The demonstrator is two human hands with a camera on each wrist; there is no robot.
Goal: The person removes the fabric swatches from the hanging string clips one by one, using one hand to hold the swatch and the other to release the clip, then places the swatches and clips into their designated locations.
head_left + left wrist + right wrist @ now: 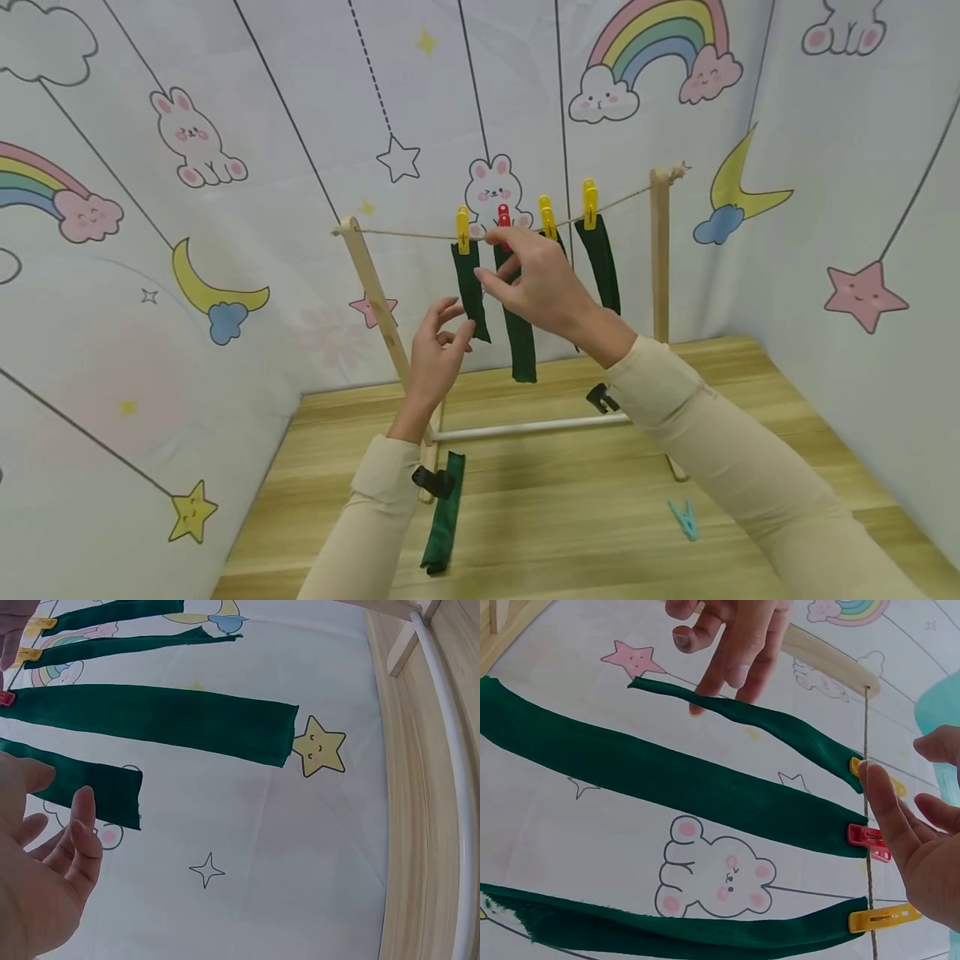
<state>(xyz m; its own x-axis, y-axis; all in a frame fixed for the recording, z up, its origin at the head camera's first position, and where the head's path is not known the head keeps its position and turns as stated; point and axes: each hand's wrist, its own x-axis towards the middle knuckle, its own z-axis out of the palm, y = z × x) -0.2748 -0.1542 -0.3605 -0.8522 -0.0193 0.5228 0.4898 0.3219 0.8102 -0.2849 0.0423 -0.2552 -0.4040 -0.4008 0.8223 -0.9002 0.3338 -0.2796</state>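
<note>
Several dark green cloth strips hang from a cord (405,234) by clothespins. My left hand (438,354) is beside the lower part of the leftmost strip (471,292), fingers loosely bent with nothing held. This strip hangs from a yellow clothespin (462,231). My right hand (543,283) is raised in front of the red clothespin (504,215) and its longer strip (521,354). In the right wrist view, the right hand (922,847) has its fingers apart, near the red and yellow clothespins, gripping neither. Further right, yellow clothespins (590,204) hold other strips (600,267).
Wooden posts (660,258) carry the cord, with a white rod (532,427) joining them low down. On the wood-grain table (570,533) lie a loose green strip (447,517) and a light blue clothespin (684,521). Printed fabric walls (292,67) stand behind and at the sides.
</note>
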